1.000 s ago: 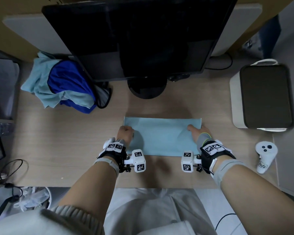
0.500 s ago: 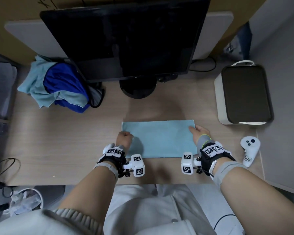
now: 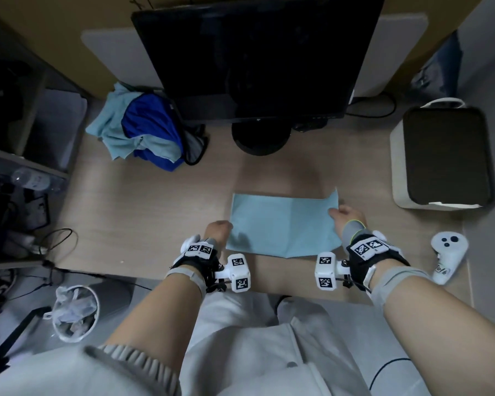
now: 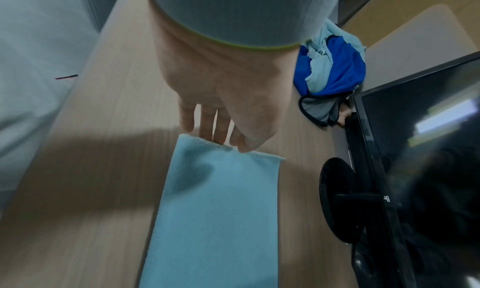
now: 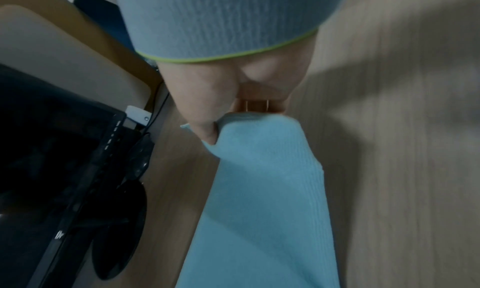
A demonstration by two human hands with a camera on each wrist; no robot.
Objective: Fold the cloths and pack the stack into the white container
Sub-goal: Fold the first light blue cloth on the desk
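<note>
A light blue cloth (image 3: 283,224), folded into a rectangle, lies on the wooden desk (image 3: 155,212) in front of me. My right hand (image 3: 346,214) grips its right edge (image 5: 249,123) and holds it off the desk, with the far right corner sticking up. At the cloth's left edge is my left hand (image 3: 217,228); its fingertips (image 4: 221,138) and thumb pinch that edge. The white container (image 3: 397,167), dark inside, stands at the right of the desk. A heap of light blue and dark blue cloths (image 3: 143,132) sits at the back left.
A black monitor (image 3: 255,52) on a round stand (image 3: 260,138) is just behind the cloth. A white hand controller (image 3: 447,255) lies near the desk's right front corner. Cables and a white waste bin (image 3: 75,315) are on the floor at the left.
My right hand has taken hold of the cloth's right edge and raised it off the desk. My left hand has stayed at the left edge.
</note>
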